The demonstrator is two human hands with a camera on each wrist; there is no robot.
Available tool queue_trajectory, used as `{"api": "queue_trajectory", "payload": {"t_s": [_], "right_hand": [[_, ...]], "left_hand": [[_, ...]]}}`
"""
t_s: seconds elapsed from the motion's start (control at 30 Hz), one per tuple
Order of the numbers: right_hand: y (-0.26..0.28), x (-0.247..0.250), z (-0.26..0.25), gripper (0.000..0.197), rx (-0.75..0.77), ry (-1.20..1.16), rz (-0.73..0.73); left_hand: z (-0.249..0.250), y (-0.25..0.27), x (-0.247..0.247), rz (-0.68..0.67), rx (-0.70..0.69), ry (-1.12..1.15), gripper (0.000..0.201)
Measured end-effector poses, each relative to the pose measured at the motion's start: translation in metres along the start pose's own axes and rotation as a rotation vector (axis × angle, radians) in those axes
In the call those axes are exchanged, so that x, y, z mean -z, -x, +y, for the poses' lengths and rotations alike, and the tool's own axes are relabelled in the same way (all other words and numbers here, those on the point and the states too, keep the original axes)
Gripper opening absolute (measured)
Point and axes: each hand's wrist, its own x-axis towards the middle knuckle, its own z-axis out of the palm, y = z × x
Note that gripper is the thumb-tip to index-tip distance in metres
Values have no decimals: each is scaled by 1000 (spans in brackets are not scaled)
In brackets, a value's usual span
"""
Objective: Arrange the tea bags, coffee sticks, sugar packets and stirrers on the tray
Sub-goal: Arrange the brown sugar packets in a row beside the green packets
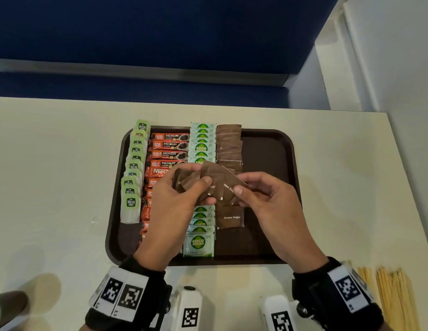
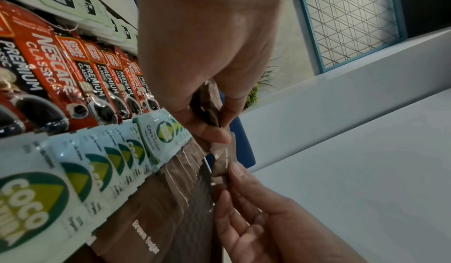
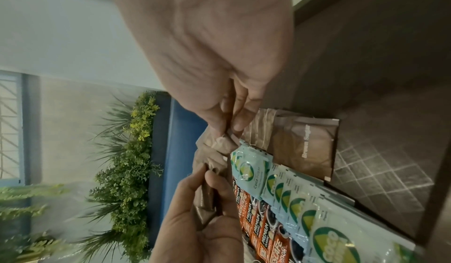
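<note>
Holding fanned brown sugar packets (image 1: 208, 180) above tray (image 1: 268, 149) | left hand (image 1: 182, 199) gripping | right hand (image 1: 268, 201) fingers pinching one

The right hand (image 3: 207, 59) reaches in from the top, pinching the edge of a fan of brown sugar packets (image 3: 214, 151) that the left hand (image 3: 202, 228) grips from below. Beside them on the dark tray (image 3: 380, 174) lie a Brown Sugar packet (image 3: 305, 147), overlapping Coco Sugar sachets (image 3: 292, 199) and red coffee sticks (image 3: 258, 228)
</note>
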Motion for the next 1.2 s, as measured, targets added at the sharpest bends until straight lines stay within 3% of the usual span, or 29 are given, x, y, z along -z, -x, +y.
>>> {"api": "queue_trajectory", "payload": {"t_s": [0.17,0.47,0.83,1.2], "right_hand": [[7,12,8,15,-18,42,51],[25,20,33,17,-3,436,-144],[23,9,60,17,162,674,-83],[23,6,58,24,211,768,-54]], "left_hand": [[1,-3,11,71,-23,2,25],[8,0,22,97,-51,5,24],[3,4,23,110,-37,-5,24],[4,1,26,120,-31,-15,20]]}}
